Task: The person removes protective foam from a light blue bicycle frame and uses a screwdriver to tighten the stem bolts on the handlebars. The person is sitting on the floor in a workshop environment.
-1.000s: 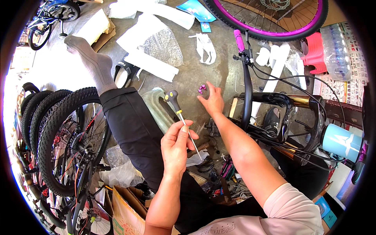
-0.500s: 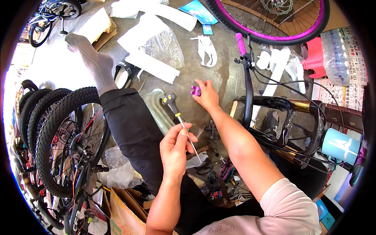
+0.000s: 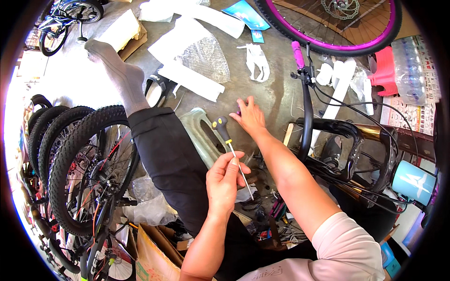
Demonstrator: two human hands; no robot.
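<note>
The left hand pinches the shaft of a screwdriver between thumb and fingertips, closed on the metal well below the handle. The tool's long axis runs from about five o'clock, where the tip drops behind the fingers, up to eleven o'clock, where the black and yellow handle stands free above the hand. The tip itself is hidden, so I cannot tell what it touches, if anything.

From that grip, the right hand lies at about one o'clock, just past the handle, fingers curled down on the concrete floor. A small purple part peeps out at its fingertips; most of it is covered, so I cannot say what it is or whether the hand has truly closed on it or only rests on it. The right hand is plainly the nearer of the two to it; the screwdriver handle sits just beside it, at its seven o'clock.

Further out, a grey metal piece lies by the outstretched leg at nine o'clock from the grip. A black handlebar with a pink grip rises at two o'clock. Black tyres stack at nine o'clock, a purple wheel at twelve. Small tools clutter the floor under the right forearm, too tangled to sort.
</note>
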